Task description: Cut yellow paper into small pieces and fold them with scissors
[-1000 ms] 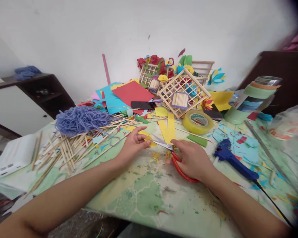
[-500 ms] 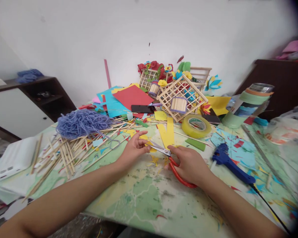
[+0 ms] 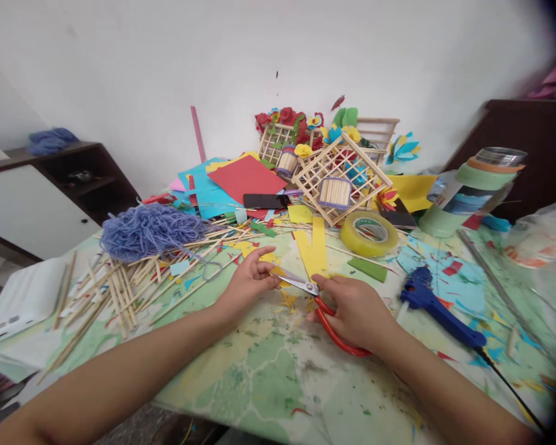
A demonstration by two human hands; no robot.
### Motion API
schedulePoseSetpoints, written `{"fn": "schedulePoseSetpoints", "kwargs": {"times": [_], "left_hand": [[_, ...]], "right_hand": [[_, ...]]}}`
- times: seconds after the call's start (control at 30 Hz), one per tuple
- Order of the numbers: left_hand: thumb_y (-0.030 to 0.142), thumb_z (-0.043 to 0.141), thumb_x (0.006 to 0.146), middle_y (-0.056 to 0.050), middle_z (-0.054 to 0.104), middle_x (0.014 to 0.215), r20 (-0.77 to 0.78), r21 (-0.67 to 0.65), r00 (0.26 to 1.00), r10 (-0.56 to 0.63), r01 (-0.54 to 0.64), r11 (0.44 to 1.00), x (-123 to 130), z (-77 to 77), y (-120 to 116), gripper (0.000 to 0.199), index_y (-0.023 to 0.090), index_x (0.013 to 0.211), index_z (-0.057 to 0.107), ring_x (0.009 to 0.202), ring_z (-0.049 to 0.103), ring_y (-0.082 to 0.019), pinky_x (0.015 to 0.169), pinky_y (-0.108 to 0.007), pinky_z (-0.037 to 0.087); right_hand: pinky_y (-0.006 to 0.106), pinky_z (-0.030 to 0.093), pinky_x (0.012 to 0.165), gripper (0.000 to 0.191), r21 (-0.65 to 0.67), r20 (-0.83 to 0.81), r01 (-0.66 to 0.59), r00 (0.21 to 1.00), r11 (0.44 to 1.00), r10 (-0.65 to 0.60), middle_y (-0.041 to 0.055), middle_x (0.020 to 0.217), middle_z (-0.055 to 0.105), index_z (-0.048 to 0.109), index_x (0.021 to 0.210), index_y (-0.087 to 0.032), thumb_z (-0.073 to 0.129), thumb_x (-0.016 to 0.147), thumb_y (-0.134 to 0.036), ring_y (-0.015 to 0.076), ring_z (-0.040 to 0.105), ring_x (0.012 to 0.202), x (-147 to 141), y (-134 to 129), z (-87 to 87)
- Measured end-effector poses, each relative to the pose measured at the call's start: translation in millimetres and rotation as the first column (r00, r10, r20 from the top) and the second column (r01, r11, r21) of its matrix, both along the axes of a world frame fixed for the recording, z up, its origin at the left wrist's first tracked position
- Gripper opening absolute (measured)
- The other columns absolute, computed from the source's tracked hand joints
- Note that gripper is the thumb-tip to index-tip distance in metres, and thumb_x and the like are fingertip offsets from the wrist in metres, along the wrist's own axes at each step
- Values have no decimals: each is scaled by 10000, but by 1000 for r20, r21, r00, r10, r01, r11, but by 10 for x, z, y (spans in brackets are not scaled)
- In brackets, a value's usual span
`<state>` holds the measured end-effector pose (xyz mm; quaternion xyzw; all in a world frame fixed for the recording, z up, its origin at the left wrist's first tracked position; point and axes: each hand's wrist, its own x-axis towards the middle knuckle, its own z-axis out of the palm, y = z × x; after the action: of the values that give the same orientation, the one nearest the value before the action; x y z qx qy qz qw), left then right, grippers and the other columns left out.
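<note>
Well left of the left hand, a cabinet (image 3: 32, 198) runs out of view; its open compartment holds a small dark object too dim to name. Nearer that hand, a heap of blue-purple yarn (image 3: 152, 231) hides the ends of many thin sticks (image 3: 119, 296). The left hand (image 3: 248, 283) has its fingers half curled, thumb close in, pinching a small yellow paper piece (image 3: 282, 282); fingers and blades cover most of it, so its outline cannot be made out. Just right of those fingertips, the scissors (image 3: 310, 287) show silver blades pointing at the left hand, and red handles. Whether the blades grip the paper cannot be told. Just beyond lie two flat yellow strips (image 3: 319, 238), near ends meeting in a V. The right hand (image 3: 354, 309) is closed round the handles, partly hiding them. Past it to the right, a green bottle (image 3: 484, 177) with a metal top conceals its contents. Farthest right, a plastic bag (image 3: 540, 244) with orange markings is blurred, its contents unclear.
</note>
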<state>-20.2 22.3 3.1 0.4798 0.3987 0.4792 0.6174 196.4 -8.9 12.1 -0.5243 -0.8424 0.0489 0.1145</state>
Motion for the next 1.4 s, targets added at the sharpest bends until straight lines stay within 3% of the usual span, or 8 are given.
{"fn": "schedulePoseSetpoints", "kwargs": {"times": [0.37, 0.7, 1.4], "left_hand": [[204, 722, 638, 25, 628, 772, -44, 25, 999, 24, -23, 999, -5, 24, 2, 628, 211, 1195, 433, 648, 585, -109, 619, -225, 439], [224, 723, 653, 40, 606, 694, -62, 51, 997, 53, -50, 997, -26, 31, 23, 626, 200, 1208, 433, 664, 568, -111, 654, -228, 399], [227, 695, 693, 27, 610, 698, -79, 116, 994, 77, -68, 991, -76, -44, 111, 588, 199, 1211, 418, 658, 567, -115, 652, -240, 410]], "right_hand": [[273, 385, 595, 588, 23, -23, -19, 1000, 1000, 20, 76, 836, 691, 564, 1200, -191, 493, 778, -595, 213, 634, 723, 2, -11, 3], [274, 419, 599, 528, 38, -23, -9, 1000, 999, 10, 93, 912, 716, 585, 1159, -199, 476, 805, -575, 226, 670, 777, -1, -17, -2], [254, 346, 533, 486, 37, -5, 20, 1000, 999, -20, 33, 731, 701, 609, 1103, -220, 516, 782, -574, 206, 651, 655, -4, -28, 26]]}}
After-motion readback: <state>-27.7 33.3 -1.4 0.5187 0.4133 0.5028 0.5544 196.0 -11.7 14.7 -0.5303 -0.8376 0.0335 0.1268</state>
